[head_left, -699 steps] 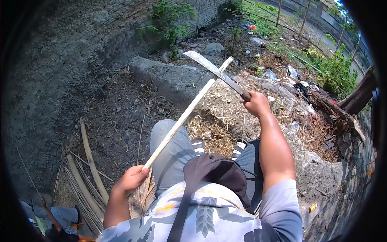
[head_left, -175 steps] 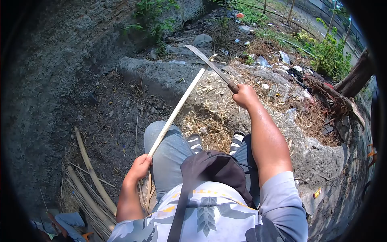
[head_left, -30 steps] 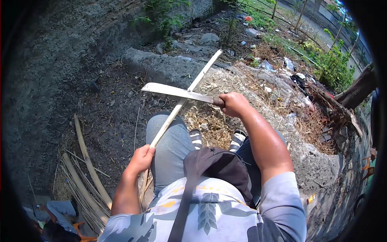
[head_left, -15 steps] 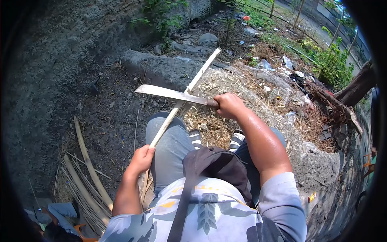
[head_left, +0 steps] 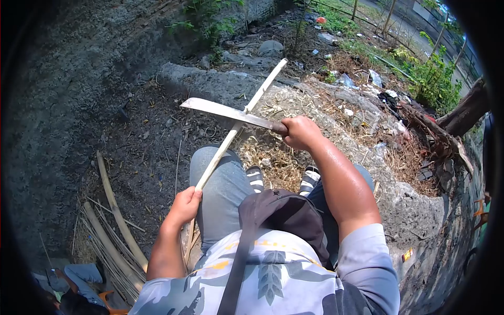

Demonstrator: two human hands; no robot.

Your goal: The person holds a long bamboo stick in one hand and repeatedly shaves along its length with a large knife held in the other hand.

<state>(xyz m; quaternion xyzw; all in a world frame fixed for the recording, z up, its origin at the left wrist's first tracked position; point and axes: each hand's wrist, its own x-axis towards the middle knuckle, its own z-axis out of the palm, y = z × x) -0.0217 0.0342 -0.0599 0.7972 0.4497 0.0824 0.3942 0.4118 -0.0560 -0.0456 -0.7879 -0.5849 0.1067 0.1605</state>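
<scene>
Single head view, steeply downward, close over the lap.

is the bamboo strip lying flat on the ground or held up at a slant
Held up at a slant: the left hand grips the bamboo strip low, and its far end rises past the machete.

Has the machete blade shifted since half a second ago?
Yes, slightly. The machete sits a little farther along the bamboo strip, away from the left hand; the right hand grips its handle.
</scene>
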